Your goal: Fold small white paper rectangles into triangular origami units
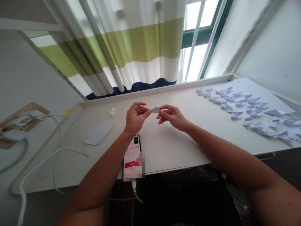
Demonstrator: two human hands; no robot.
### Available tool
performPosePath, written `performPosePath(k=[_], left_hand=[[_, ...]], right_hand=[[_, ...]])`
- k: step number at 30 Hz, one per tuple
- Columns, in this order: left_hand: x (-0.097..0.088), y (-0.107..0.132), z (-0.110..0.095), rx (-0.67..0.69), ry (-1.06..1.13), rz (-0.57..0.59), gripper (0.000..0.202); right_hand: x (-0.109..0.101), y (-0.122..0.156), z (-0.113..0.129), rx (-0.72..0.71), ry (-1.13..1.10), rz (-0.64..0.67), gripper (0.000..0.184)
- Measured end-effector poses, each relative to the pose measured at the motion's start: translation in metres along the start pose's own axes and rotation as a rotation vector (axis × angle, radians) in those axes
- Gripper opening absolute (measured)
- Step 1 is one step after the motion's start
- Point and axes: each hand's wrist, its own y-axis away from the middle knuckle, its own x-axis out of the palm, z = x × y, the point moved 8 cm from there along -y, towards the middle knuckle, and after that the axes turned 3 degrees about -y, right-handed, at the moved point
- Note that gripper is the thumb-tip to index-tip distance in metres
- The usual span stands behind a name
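My left hand point(135, 118) and my right hand point(171, 116) are raised above the white desk point(164, 144), both pinching a small folded piece of white paper point(155, 110) between fingertips. The paper sits between the two hands, its point toward the right. Both hands' fingers are closed on its ends.
Several folded paper triangles point(244, 106) lie spread on a large white sheet point(249, 88) at the right. A stack of paper slips point(98, 133) and a crumpled scrap point(112, 112) lie at the left. A phone point(133, 157) with a timer lies at the near edge. White cables point(56, 150) trail at left.
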Motion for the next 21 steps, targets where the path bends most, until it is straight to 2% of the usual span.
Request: performPosePath(k=[4,7,10,15,18,21], left_hand=[[0.002,-0.001,0.007,-0.055,0.099,0.010,0.043],[0.007,-0.001,0.014,-0.112,0.107,0.067,0.038],[0.011,0.000,0.019,-0.168,0.106,0.118,0.042],[0.010,0.001,0.015,-0.176,0.112,0.085,0.044],[0.012,0.004,0.012,-0.210,0.107,0.110,0.046],[0.012,0.005,0.013,-0.254,0.108,0.135,0.046]], right_hand=[[0.000,0.000,-0.001,0.024,-0.039,-0.001,0.056],[-0.002,-0.001,-0.002,0.031,-0.058,-0.014,0.056],[-0.003,-0.001,-0.003,0.027,-0.049,-0.008,0.055],[-0.005,-0.001,-0.007,0.079,-0.013,-0.001,0.055],[-0.007,-0.001,-0.009,0.121,0.031,-0.020,0.053],[-0.006,-0.001,-0.007,0.100,0.068,-0.010,0.056]])
